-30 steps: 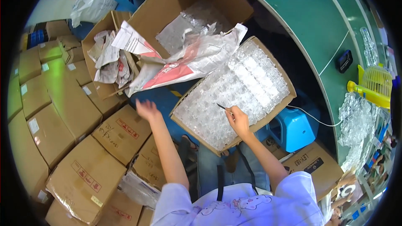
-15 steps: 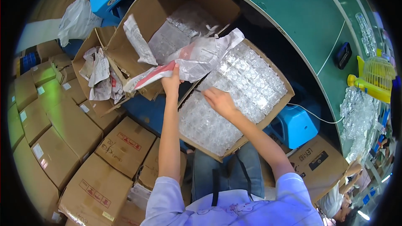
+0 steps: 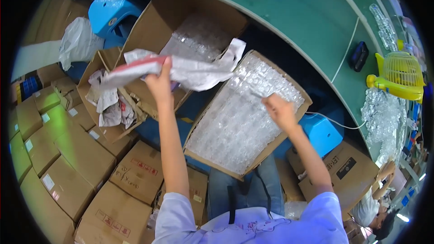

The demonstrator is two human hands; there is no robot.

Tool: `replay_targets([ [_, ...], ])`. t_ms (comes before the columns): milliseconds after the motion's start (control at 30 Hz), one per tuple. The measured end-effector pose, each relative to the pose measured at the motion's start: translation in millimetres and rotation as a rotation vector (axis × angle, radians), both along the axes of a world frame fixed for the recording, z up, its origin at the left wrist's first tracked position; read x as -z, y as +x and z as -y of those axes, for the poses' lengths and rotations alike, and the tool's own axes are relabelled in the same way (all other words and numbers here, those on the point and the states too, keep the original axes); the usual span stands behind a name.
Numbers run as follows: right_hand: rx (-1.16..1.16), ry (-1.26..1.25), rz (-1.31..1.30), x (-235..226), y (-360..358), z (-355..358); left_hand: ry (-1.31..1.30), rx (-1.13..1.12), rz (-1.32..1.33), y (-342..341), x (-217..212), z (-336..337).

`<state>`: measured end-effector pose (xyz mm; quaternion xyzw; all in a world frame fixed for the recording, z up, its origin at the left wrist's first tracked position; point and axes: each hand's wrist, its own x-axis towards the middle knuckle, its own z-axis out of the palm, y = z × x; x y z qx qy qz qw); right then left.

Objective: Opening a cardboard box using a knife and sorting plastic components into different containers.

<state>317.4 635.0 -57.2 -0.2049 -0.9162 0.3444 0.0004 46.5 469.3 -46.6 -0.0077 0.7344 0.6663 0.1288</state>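
Note:
My left hand grips a crumpled white-and-red printed wrapping sheet, raised over the edge of a large open carton. Clear plastic pieces lie inside that carton. In front of me an open cardboard box is filled with rows of clear plastic pieces. Above its right part is my right hand, its fingers closed on a thin dark stick-like tool; its exact kind cannot be made out.
Crumpled wrappers fill a torn carton at left. Stacked closed cartons stand lower left. Blue stools flank the work. A green table curves behind, bearing a yellow fan and a black device. Another person is at lower right.
My left hand has drawn the wrapping sheet left, off the box's edge. My right hand has moved right with the thin tool. More of the clear pieces shows.

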Motion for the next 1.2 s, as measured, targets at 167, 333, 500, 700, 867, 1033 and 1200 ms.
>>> replay_targets([
  [167,-0.209,0.029,-0.022,52.6,-53.3,5.9,0.004,-0.02,0.017,-1.0,-2.0,3.6],
  [333,-0.073,0.199,-0.147,65.9,-54.2,-68.9,-0.108,-0.022,-0.063,9.5,-22.1,-15.2],
  [500,0.035,0.28,-0.051,18.5,24.2,-30.5,0.04,-0.091,-0.085,-12.4,-35.8,-7.0],
  [700,-0.222,0.16,-0.06,48.5,-44.0,-2.0,-0.08,-0.032,0.085,-19.6,-40.9,-2.9],
  [867,-0.09,0.335,-0.141,65.0,-90.4,-52.4,-0.067,-0.1,-0.035,-22.0,-25.4,7.7],
  [1033,-0.03,0.275,-0.137,20.1,-29.0,-54.0,0.216,-0.217,-0.273,-89.8,-110.3,82.3],
  [1200,0.216,-0.053,0.019,-31.8,69.0,44.9,0.479,-0.401,-0.029,-68.2,-110.9,79.9],
])
